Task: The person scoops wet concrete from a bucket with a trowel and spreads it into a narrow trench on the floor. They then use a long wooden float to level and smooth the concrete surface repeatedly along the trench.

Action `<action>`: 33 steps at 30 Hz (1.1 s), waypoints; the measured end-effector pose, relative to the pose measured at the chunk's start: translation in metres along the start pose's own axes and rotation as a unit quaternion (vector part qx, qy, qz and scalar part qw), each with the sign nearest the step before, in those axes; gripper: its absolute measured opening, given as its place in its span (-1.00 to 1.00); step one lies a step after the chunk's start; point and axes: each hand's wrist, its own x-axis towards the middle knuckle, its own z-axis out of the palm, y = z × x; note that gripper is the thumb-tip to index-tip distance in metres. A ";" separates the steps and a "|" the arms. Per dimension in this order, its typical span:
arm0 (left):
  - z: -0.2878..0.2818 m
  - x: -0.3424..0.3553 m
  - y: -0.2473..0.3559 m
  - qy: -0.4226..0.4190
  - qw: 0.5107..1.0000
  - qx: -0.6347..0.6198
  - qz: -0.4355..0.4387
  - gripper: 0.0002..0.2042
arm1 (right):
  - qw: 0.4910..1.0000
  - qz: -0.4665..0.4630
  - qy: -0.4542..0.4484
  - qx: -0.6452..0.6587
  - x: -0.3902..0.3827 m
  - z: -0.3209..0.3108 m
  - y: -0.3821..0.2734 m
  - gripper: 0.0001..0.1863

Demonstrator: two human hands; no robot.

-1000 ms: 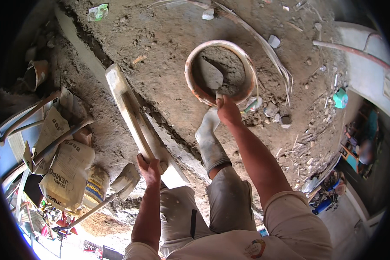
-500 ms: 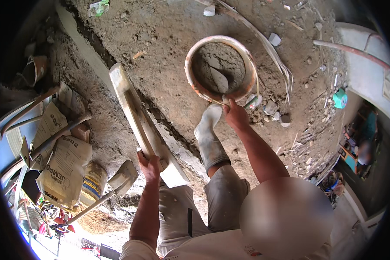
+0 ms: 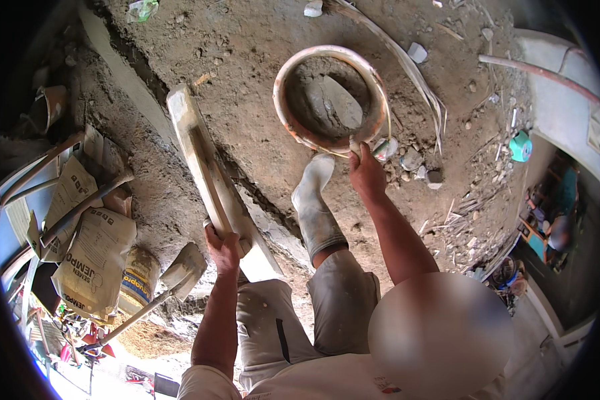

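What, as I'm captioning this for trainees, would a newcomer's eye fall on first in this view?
Probably the round bucket of grey mix above centre, with the right hand gripping a trowel whose blade lies in the mix. Next comes the long, pale board slanting left of centre, its near end in the left hand. Farther left, a paper sack stands out among tools.
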 end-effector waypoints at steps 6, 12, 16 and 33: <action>0.014 -0.004 0.000 -0.008 1.000 0.012 -0.003 -0.64 | 0.998 0.004 -0.059 0.024 0.014 0.013 -0.003 -0.49; 0.015 -0.006 -0.007 0.012 0.999 0.030 -0.020 -0.65 | 0.983 0.007 -0.063 0.170 -0.003 0.033 -0.020 -0.56; 0.025 -0.009 -0.004 0.008 1.000 -0.002 -0.025 -0.67 | 0.939 0.040 -0.096 0.329 0.011 0.044 -0.011 -0.57; -0.074 -0.030 -0.070 0.148 0.977 -0.143 -0.055 -0.67 | 0.830 -0.028 -0.144 0.538 -0.130 0.027 -0.043 -0.69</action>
